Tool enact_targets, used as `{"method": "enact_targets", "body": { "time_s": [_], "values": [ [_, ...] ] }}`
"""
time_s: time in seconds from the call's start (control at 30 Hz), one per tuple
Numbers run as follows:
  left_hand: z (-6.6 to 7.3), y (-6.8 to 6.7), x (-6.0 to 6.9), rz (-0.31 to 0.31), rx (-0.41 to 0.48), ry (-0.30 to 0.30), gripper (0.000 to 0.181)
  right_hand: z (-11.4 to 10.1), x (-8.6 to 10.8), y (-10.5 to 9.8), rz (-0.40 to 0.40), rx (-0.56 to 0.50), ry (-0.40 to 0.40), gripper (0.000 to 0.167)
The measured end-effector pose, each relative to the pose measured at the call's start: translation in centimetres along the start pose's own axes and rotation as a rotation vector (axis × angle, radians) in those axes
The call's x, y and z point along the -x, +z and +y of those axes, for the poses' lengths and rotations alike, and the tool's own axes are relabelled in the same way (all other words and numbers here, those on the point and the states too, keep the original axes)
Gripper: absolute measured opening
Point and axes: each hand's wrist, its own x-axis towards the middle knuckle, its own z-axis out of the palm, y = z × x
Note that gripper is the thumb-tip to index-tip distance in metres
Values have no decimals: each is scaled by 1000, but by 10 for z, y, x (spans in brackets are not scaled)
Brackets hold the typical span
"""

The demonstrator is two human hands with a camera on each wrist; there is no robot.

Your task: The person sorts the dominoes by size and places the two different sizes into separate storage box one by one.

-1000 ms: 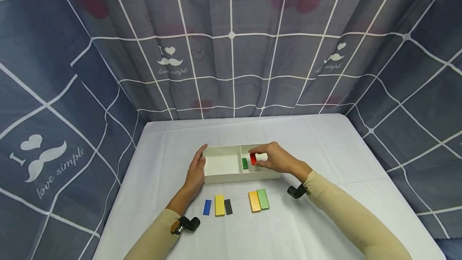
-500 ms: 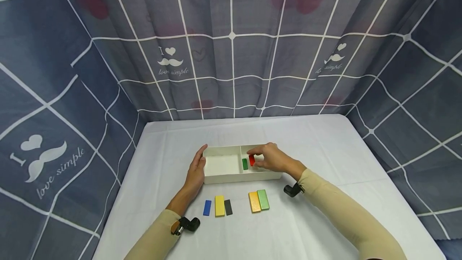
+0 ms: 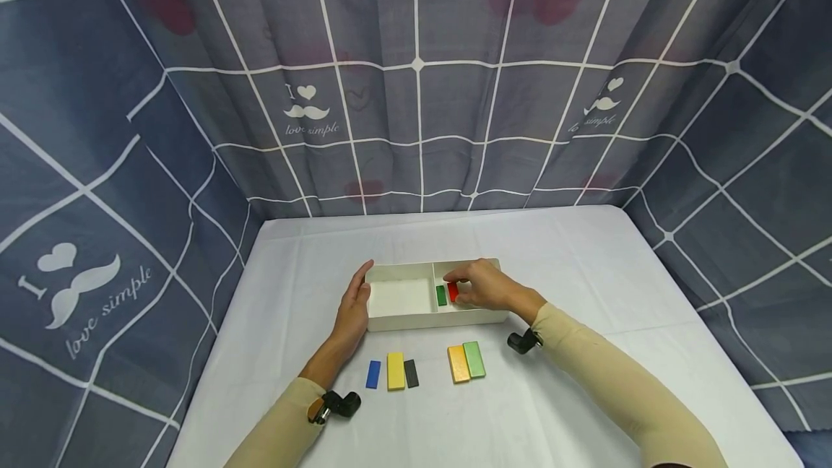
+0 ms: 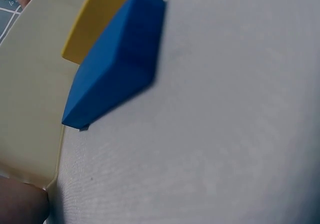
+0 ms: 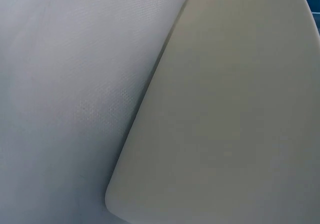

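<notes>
In the head view the right hand (image 3: 487,286) pinches a small red block (image 3: 453,291) inside the right compartment of a cream divided box (image 3: 416,321). Just left of it, by the divider, stands a dark green block (image 3: 441,295). The left hand (image 3: 352,314) rests against the box's left end, fingers extended along the wall. The left wrist view shows part of the left hand (image 4: 22,201) at the box corner. In the right wrist view the box's outer wall (image 5: 220,114) fills much of the frame; the right hand is out of it.
On the white cloth in front of the box lie a blue block (image 3: 373,374), a yellow block (image 3: 395,371) and a black block (image 3: 412,373). Farther right, an orange block (image 3: 458,364) and a light green block (image 3: 474,360) lie side by side. Patterned curtains surround the table.
The right hand has moved slightly left and down with the red block, bringing it lower in the compartment and closer to the dark green one. The left hand has stayed still.
</notes>
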Motion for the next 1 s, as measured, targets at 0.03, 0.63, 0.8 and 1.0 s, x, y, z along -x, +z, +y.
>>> {"method": "enact_targets", "body": {
  "time_s": [0.03, 0.63, 0.8, 1.0],
  "values": [
    [0, 0, 0, 0, -1, 2, 52, 0, 0, 0, -2, 3, 2, 47],
    [-2, 0, 0, 10, -5, -5, 51, 0, -6, 4, -52, -72, 29, 50],
    [-1, 0, 0, 8, -1, -7, 51, 0, -6, 4, -58, -79, 28, 51],
    [0, 1, 0, 1, 12, 0, 51, -1, -7, 3, -58, -67, 38, 50]
  ]
}}
